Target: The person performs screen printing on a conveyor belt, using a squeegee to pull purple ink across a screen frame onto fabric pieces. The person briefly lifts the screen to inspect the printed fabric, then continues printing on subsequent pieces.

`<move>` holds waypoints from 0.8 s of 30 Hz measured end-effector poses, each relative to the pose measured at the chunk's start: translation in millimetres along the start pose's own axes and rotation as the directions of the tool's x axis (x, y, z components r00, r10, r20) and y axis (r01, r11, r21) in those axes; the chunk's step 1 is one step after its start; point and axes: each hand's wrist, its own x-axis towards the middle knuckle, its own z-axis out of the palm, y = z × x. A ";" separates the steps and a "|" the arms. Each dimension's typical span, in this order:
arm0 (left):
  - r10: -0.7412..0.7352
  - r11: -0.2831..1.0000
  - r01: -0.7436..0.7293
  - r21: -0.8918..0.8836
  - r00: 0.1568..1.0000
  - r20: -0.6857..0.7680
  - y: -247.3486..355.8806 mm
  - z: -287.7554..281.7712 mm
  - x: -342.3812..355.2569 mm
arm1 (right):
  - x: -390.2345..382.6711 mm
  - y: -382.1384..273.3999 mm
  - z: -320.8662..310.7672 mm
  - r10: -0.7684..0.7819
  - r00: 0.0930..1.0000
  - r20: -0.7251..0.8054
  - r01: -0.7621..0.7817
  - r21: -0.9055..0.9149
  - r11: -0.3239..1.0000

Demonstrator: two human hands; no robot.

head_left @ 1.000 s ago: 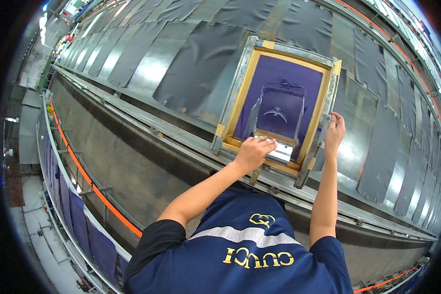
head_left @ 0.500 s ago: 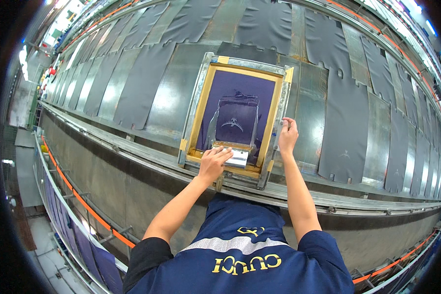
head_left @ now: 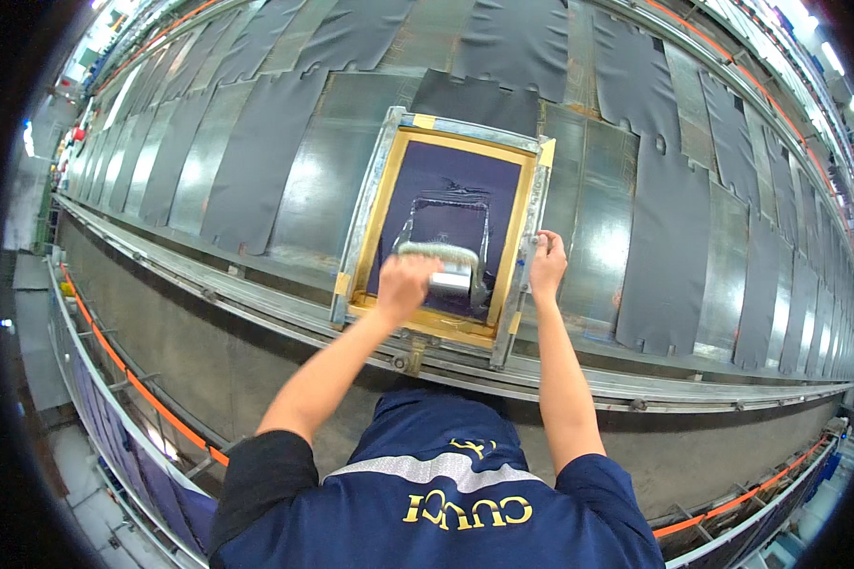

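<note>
A screen-printing frame (head_left: 372,204), with metal rails and yellow tape along its inner border, lies on the long table in front of me. Inside it stretches a dark purple mesh (head_left: 458,169) bearing wet, glossy ink streaks around a rectangular patch. My left hand (head_left: 406,287) is closed around a metal squeegee (head_left: 456,276) over the nearer half of the mesh. Ink coats the squeegee's far edge; whether that edge touches the mesh I cannot tell. At the frame's right rail, my right hand (head_left: 547,266) has its fingers curled onto the outer side.
Dark grey fabric panels (head_left: 669,247) lie in rows on the shiny table (head_left: 327,166) on both sides of the frame. A metal rail (head_left: 285,299) runs along the table's near edge. Orange strips (head_left: 128,365) follow the lower structure at left and right.
My left hand has moved the squeegee away from the frame's near end, farther up the mesh, and its inked edge now shows. My right hand stays at the right rail.
</note>
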 end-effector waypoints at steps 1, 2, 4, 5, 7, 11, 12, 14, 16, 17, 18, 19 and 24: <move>-0.060 0.998 0.060 -0.006 0.998 0.018 -10.4 1.4 30.2 | 0.0 -0.9 0.6 -0.011 1.000 0.001 0.011 -0.013 1.000; -0.063 0.994 0.056 -0.099 0.996 -0.070 -18.4 3.2 59.0 | 0.0 -0.8 0.3 0.000 1.000 0.009 0.000 -0.040 0.999; 0.004 0.991 -0.023 -0.129 0.989 -0.149 -30.9 8.0 102.1 | 0.1 -0.3 0.8 -0.066 0.998 -0.025 0.066 0.014 0.998; 0.009 0.998 -0.017 -0.061 0.992 -0.125 -32.5 12.1 111.4 | 0.0 0.4 1.1 -0.060 0.998 -0.023 0.060 0.013 0.998; 0.022 1.000 -0.020 0.013 0.990 -0.138 -31.3 19.6 112.0 | 0.9 3.3 2.2 0.013 1.000 -0.001 -0.013 -0.034 0.999; 0.010 0.999 -0.007 0.032 0.995 -0.103 -16.5 24.0 42.5 | 2.4 8.4 5.3 -0.098 0.995 -0.033 0.100 0.065 0.993; -0.012 1.000 0.012 0.002 0.997 -0.078 -10.4 17.2 18.7 | 1.5 8.0 4.9 -0.077 0.997 -0.028 0.079 0.048 0.996; 0.061 0.996 -0.055 0.066 0.995 -0.081 -4.7 9.2 -18.2 | 1.2 8.6 4.1 -0.013 1.000 0.007 0.013 0.023 1.000; 0.054 0.998 -0.050 0.040 0.995 -0.079 -0.8 5.3 -27.3 | 1.5 8.6 2.7 -0.032 0.999 0.018 0.032 -0.001 0.999; 0.043 0.999 -0.041 0.021 0.997 -0.071 -1.6 2.9 -20.0 | 1.2 7.3 1.8 -0.032 0.999 0.022 0.032 -0.015 0.999; 0.032 0.999 -0.033 -0.003 0.997 -0.067 -3.8 6.6 -6.0 | 2.5 8.4 1.7 -0.009 1.000 0.001 0.009 -0.048 0.999; -0.014 0.999 0.011 -0.041 0.996 -0.092 -8.8 7.5 17.7 | 2.2 7.3 1.6 -0.033 0.999 -0.011 0.033 -0.020 0.999; -0.012 1.000 0.014 0.011 0.991 -0.131 -38.2 23.7 118.5 | 6.4 12.4 4.8 -0.069 0.997 -0.022 0.069 0.025 0.997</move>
